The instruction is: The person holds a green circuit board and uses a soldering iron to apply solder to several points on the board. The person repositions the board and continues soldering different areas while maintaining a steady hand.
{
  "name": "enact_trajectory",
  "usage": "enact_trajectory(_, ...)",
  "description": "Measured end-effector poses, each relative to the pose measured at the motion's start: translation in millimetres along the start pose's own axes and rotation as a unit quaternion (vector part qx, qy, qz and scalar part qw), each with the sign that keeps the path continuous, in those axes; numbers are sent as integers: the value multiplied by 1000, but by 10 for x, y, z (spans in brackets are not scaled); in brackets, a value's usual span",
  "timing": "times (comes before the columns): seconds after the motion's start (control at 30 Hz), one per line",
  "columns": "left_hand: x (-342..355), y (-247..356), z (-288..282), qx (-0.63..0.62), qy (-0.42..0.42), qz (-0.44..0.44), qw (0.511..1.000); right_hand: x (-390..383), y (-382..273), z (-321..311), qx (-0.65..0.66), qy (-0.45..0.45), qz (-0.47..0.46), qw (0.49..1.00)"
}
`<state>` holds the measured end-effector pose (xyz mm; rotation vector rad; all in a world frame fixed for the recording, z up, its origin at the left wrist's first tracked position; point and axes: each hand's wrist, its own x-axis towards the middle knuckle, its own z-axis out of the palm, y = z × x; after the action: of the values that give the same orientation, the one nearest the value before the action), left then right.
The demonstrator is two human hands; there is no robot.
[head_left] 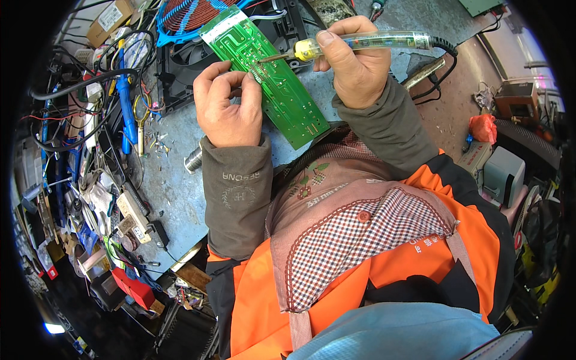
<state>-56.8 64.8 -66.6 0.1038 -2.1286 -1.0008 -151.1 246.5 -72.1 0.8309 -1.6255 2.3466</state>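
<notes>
A long green circuit board lies slantwise under my hands, its solder side up. My right hand is closed around the clear handle of a soldering iron with a yellow collar. The iron's tip reaches the solder joints in the upper middle of the board; whether it touches them I cannot tell. My left hand is closed over the board's left edge, thumb and fingers pinched close to the tip. What the pinch holds, if anything, is too small to make out. A small spool of wire rests by my left wrist.
Behind the board sit a black fan housing and a copper coil on a blue frame. Cables, a blue-handled tool and a power strip crowd the left. The iron's black cord hangs off the bench's right edge.
</notes>
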Motion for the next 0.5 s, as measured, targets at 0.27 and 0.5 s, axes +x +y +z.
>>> enact_trajectory(0.27, -2, 6, -8, -3, -1, -1, 1000, -27, -14, -3, 15, 16, -7, 1000)
enact_trajectory(0.5, -6, 15, -2, -15, 2, 0, 1000, -25, 11, -50, 30, 1, -26, 999)
